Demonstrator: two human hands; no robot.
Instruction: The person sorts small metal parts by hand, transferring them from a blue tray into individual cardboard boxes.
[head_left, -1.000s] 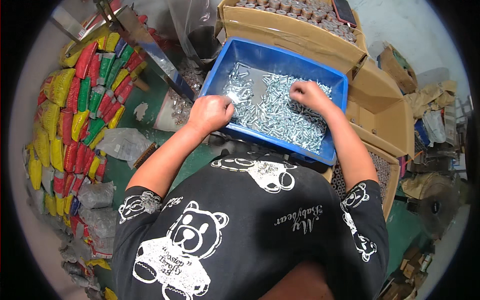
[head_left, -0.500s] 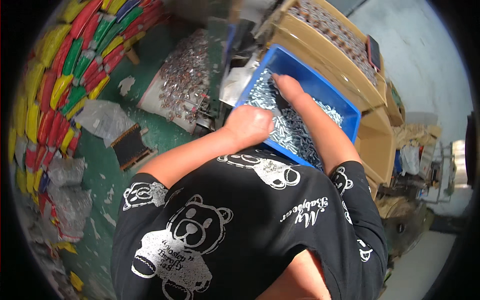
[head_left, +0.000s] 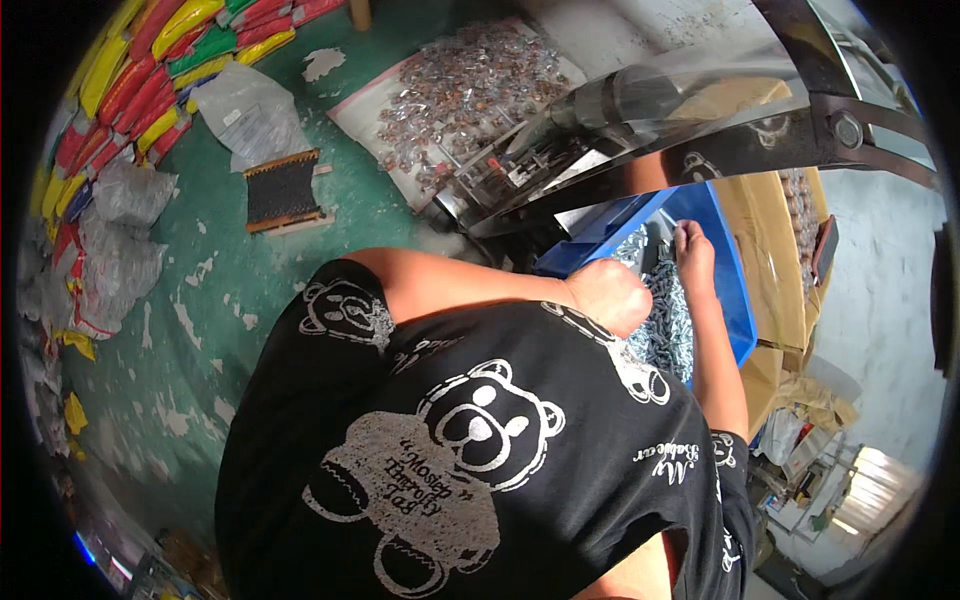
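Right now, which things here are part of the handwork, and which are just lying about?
Seemingly in use:
- left hand, curled, at the blue bin's near side
- right hand, reaching into the bin
- silvery screws in the bin

Apparently just lying about:
- red, yellow and green packets, stacked
- translucent plastic bag on the green floor

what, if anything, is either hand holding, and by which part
Cannot be told: the left hand and right hand, both at the blue bin of metal fasteners, hide any hold.
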